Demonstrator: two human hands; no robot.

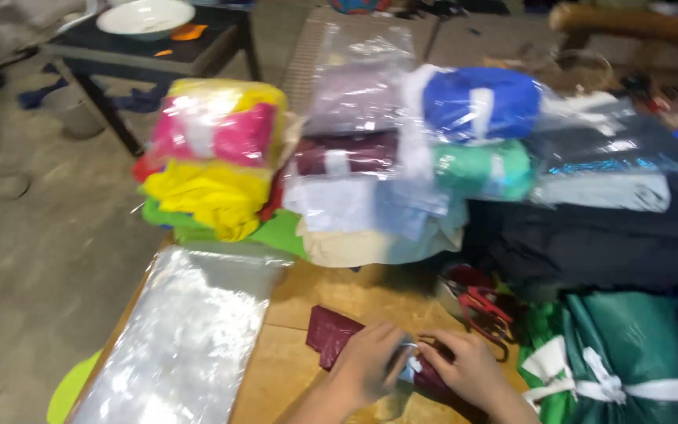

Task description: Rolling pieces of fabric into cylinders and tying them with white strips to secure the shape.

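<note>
Seen from the head camera, both hands work close together at the near edge of a wooden table [331,302]: the left hand [364,367] and the right hand [468,367] are each closed on a folded maroon cloth [329,333] that lies flat on the wood, with a small clear-and-white strip [408,366] pinched between them, too blurred to identify. Just behind the right hand lie red-handled scissors [482,305]. To the left of the cloth a stack of clear plastic bags [186,338] covers the table's corner. Along the far side sit bagged cloth bundles: a pink and yellow package [217,129] over loose yellow fabric [209,196], a maroon package with a white band [347,153], a blue package with a white band [480,102] above a green one [484,169], and black fabric [590,235] to the right. At the lower right lies dark green fabric tied with white tape [629,369]. Beyond, a white bowl [144,17] rests on a dark low table [198,49]
</note>
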